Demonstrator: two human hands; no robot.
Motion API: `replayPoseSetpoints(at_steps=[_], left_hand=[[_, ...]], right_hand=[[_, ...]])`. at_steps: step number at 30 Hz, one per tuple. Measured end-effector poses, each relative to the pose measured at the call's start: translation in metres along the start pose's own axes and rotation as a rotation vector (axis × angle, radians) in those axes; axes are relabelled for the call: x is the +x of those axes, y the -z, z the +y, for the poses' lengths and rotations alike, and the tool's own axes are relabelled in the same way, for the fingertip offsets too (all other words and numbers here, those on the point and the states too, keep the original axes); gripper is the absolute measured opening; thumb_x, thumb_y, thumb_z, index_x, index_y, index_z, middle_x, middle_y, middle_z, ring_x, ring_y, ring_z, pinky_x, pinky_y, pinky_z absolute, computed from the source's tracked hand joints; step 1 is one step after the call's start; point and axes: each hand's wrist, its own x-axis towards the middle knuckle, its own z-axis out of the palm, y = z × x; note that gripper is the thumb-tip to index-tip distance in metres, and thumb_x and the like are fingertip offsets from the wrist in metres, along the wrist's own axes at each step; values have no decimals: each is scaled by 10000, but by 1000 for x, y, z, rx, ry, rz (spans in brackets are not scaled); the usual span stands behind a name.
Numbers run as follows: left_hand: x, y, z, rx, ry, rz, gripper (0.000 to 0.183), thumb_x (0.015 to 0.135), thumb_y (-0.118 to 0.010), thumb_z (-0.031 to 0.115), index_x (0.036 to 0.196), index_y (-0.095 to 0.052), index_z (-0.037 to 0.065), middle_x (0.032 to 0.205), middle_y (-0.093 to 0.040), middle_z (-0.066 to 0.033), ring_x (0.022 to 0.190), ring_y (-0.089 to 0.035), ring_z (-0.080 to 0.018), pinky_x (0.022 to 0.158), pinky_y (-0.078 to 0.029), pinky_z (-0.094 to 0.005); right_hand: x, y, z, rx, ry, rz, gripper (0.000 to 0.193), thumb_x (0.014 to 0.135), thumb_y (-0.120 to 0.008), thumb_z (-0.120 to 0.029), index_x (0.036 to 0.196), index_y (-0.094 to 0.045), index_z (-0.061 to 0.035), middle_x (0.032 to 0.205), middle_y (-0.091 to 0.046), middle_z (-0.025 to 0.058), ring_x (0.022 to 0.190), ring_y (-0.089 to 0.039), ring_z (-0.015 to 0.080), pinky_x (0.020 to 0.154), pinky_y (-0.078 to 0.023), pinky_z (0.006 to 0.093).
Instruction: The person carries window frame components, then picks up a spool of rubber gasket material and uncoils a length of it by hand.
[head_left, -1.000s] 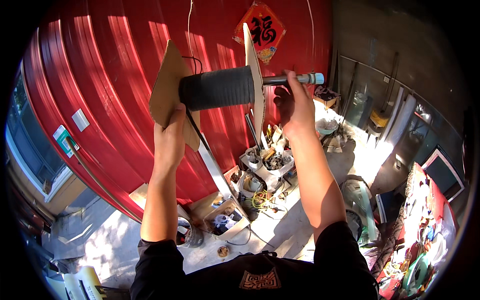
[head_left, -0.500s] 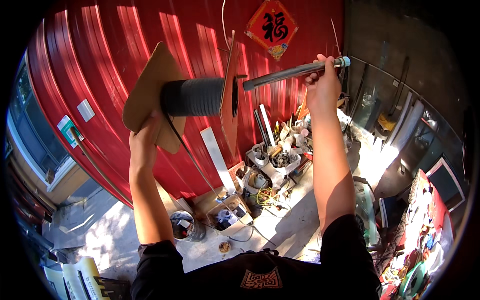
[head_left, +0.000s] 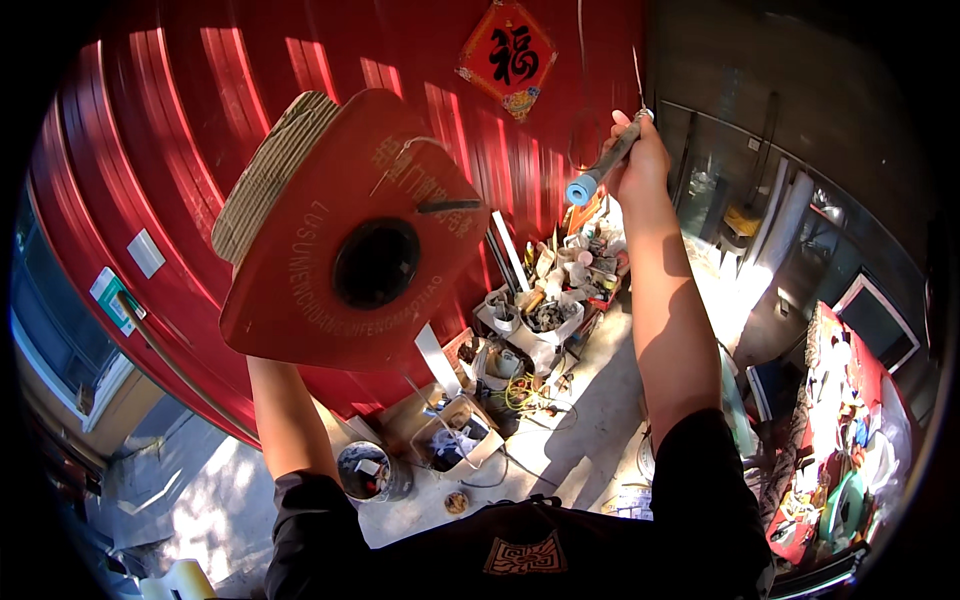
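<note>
A spool (head_left: 300, 300) with cardboard end plates hangs in the air in front of me at the left. Its red plate with a round dark hole faces me, and the edge of a second, corrugated plate (head_left: 268, 185) shows behind it. My left forearm (head_left: 292, 420) runs up behind the spool; that hand, closed on it just before, is hidden now. The black strip wound on the spool is also mostly hidden. At the right, my right hand (head_left: 645, 165) is closed around a slim tube (head_left: 608, 160), whose blue, hollow end points toward me, apart from the spool.
A red corrugated metal wall (head_left: 130, 120) stands behind, with a red paper diamond (head_left: 508, 62). On the floor are a bucket (head_left: 372, 472), a cardboard box (head_left: 458, 440) and several tubs of odds and ends (head_left: 540, 315). A cluttered red-covered surface (head_left: 830, 430) lies at the right.
The spool has turned from side-on to show its red end plate and hole toward me. The tube has swung from pointing at the spool to pointing toward me.
</note>
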Motion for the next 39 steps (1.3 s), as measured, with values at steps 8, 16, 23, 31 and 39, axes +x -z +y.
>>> replayPoseSetpoints(at_steps=[8,16,23,31,39], left_hand=[[6,101,-50,39,183,-17,405,990,-674,154,1353,-640,-24,1274,-711,-133,1126,-705,-284,1010,-569,-425],[-66,136,-147,68,469,-66,515,969,-701,181,1443,-587,15,1385,-657,-101,1271,-631,-273,1097,-505,-441],[-143,72,-229,105,731,-43,455,958,-754,226,1356,-643,36,1292,-677,-63,1183,-640,-226,1040,-501,-398],[-238,-34,-265,354,552,-226,390,1023,-722,283,1303,-659,19,1195,-683,-58,1011,-625,-166,887,-512,-329],[-440,-206,-223,218,878,-590,439,1038,-680,369,1213,-711,-32,1063,-716,-108,940,-702,-202,823,-580,-354]], right_hand=[[-26,-7,-3,-138,-33,-43,427,1129,-513,-427,1087,-682,-37,842,-615,1,694,-469,108,634,-442,267],[-128,46,3,-510,19,14,540,1098,-585,-441,1407,-571,1,1179,-692,113,711,-511,129,675,-504,302],[-317,297,-20,-616,-353,188,297,1083,-620,-322,1207,-714,-69,1018,-705,7,688,-522,83,659,-500,263],[-668,436,-85,-552,-327,1074,259,1064,-639,-324,1112,-754,-96,955,-752,23,654,-537,115,617,-507,279],[-973,457,-121,-473,-293,1386,297,1049,-647,-342,1194,-733,-98,1034,-747,22,750,-586,134,702,-591,320]])
